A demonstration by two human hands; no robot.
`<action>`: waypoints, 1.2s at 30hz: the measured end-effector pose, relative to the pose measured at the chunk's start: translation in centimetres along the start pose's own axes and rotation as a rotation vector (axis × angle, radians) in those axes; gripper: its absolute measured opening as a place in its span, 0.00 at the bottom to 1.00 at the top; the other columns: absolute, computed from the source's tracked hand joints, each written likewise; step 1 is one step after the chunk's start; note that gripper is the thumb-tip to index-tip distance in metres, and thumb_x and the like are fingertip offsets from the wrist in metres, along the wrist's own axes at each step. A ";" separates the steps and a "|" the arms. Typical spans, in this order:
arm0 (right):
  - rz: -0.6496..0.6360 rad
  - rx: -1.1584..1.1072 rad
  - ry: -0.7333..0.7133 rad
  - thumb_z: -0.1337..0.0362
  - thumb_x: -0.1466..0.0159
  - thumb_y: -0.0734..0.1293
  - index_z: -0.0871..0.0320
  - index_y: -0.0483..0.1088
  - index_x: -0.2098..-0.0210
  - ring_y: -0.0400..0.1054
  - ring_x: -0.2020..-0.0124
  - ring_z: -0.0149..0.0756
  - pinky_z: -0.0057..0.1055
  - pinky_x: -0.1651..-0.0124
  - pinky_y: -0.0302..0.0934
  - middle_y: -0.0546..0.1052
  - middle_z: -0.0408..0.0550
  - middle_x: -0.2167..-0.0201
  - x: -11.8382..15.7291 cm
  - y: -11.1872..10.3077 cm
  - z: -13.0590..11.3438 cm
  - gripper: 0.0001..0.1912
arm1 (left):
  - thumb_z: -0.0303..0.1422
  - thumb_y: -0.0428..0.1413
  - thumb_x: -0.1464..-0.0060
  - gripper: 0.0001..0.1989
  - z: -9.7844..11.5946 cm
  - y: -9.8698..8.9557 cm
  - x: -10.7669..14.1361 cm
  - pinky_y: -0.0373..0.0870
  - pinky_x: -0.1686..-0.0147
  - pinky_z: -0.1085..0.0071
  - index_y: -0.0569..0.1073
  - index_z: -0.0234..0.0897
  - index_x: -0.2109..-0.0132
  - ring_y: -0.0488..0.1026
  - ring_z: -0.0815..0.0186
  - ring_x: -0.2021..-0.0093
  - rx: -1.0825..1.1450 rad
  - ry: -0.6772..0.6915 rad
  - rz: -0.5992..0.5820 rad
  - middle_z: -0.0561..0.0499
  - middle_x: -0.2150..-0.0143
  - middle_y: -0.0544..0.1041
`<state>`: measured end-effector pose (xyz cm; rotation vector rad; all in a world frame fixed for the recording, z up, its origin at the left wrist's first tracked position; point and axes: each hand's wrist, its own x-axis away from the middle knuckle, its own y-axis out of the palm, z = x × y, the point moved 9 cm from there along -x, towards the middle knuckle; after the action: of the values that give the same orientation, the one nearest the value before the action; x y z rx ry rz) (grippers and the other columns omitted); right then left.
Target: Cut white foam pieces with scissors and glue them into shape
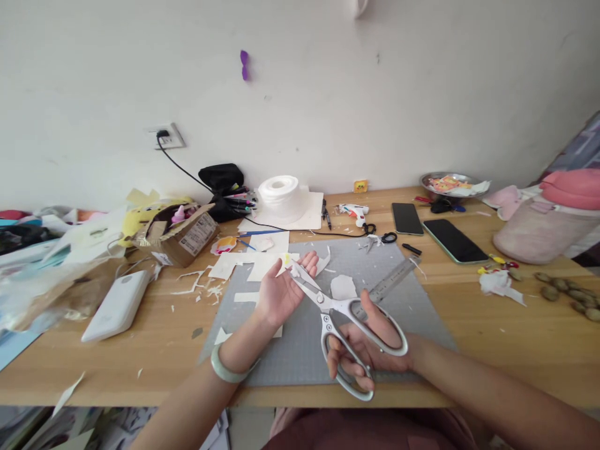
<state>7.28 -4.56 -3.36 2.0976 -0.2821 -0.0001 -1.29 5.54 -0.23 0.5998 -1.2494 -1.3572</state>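
Note:
Large white-handled scissors (323, 301) are in my right hand (368, 344), whose thumb and fingers pass through the two loops. The handles are spread apart and the blades point up and left. My left hand (288, 287) is palm up, fingers extended, beside the blade tips. A small white scrap (295, 269) lies at the tips, over the left fingers; whether the left hand grips it is unclear. Beneath both hands is a grey cutting mat (300, 362). On it are a cut white paper piece (343, 287) and a metal ruler (389, 281).
A white roll (280, 197) stands at the back, near a glue gun (359, 212) and small black scissors (389, 237). Two phones (454, 240) and a pink container (539, 231) are right. A cardboard box (187, 237) and white power bank (117, 306) are left.

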 end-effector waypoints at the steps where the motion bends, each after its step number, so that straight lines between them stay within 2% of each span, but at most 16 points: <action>1: 0.022 0.005 0.000 0.26 0.55 0.36 0.65 0.63 0.68 0.63 0.81 0.30 0.25 0.85 0.55 0.74 0.60 0.69 0.0 -0.1 0.0 0.51 | 0.37 0.37 0.38 0.28 -0.2 0.0 0.0 0.70 0.53 0.63 0.52 0.21 0.37 0.74 0.56 0.52 0.007 -0.003 -0.005 0.33 0.52 0.75; 7: 0.187 -0.009 0.072 0.30 0.50 0.33 0.63 0.63 0.72 0.60 0.86 0.27 0.23 0.89 0.53 0.67 0.46 0.79 0.3 -1.2 0.3 0.48 | 0.40 0.38 0.39 0.31 -0.5 -0.2 -0.2 0.69 0.52 0.59 0.50 0.21 0.36 0.70 0.51 0.47 0.029 -0.013 -0.011 0.30 0.47 0.71; 11: 0.230 -0.026 0.121 0.29 0.50 0.34 0.62 0.62 0.75 0.57 0.88 0.26 0.23 0.91 0.55 0.63 0.42 0.84 0.4 -1.5 0.6 0.46 | 0.40 0.38 0.39 0.32 -0.5 -0.2 -0.2 0.70 0.52 0.59 0.50 0.18 0.37 0.68 0.51 0.45 0.024 -0.011 -0.008 0.28 0.47 0.71; 17: 0.220 -0.041 0.111 0.33 0.44 0.36 0.61 0.61 0.76 0.54 0.88 0.25 0.23 0.91 0.57 0.61 0.41 0.85 0.5 -1.5 0.8 0.42 | 0.39 0.38 0.39 0.30 -0.7 -0.5 -0.1 0.72 0.54 0.59 0.51 0.20 0.37 0.69 0.51 0.46 0.033 -0.003 0.023 0.29 0.47 0.70; 23: 0.189 -0.059 0.129 0.34 0.44 0.34 0.61 0.62 0.77 0.54 0.89 0.25 0.23 0.92 0.56 0.60 0.41 0.86 0.5 -1.1 1.0 0.43 | 0.38 0.38 0.39 0.30 -0.8 -0.5 -0.2 0.71 0.54 0.59 0.51 0.18 0.37 0.69 0.50 0.47 0.042 -0.002 0.013 0.28 0.47 0.71; 30: 0.254 -0.099 0.150 0.35 0.43 0.37 0.60 0.59 0.80 0.44 0.91 0.22 0.19 0.95 0.48 0.55 0.38 0.89 0.6 -1.7 0.8 0.40 | 0.33 0.38 0.40 0.27 -0.9 -1.4 -0.6 0.73 0.56 0.59 0.50 0.22 0.37 0.71 0.51 0.48 0.060 -0.008 0.061 0.29 0.45 0.69; 33: 0.209 -0.121 0.153 0.32 0.45 0.36 0.61 0.59 0.78 0.47 0.90 0.22 0.19 0.94 0.47 0.58 0.39 0.87 0.6 -1.3 0.6 0.41 | 0.33 0.39 0.41 0.28 -0.7 -1.4 -0.7 0.73 0.56 0.59 0.50 0.22 0.37 0.71 0.52 0.48 0.054 0.002 0.053 0.29 0.46 0.70; 36: 0.126 -0.130 0.138 0.28 0.53 0.33 0.62 0.62 0.72 0.56 0.87 0.26 0.21 0.91 0.49 0.64 0.44 0.83 0.5 -0.6 0.6 0.49 | 0.34 0.38 0.40 0.26 -0.6 -1.4 -0.7 0.73 0.57 0.59 0.53 0.23 0.38 0.72 0.52 0.50 0.039 0.008 0.055 0.30 0.48 0.72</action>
<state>7.81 -4.85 -4.17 1.9374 -0.3212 0.1961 -1.13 5.75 -1.86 0.5932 -1.2790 -1.2862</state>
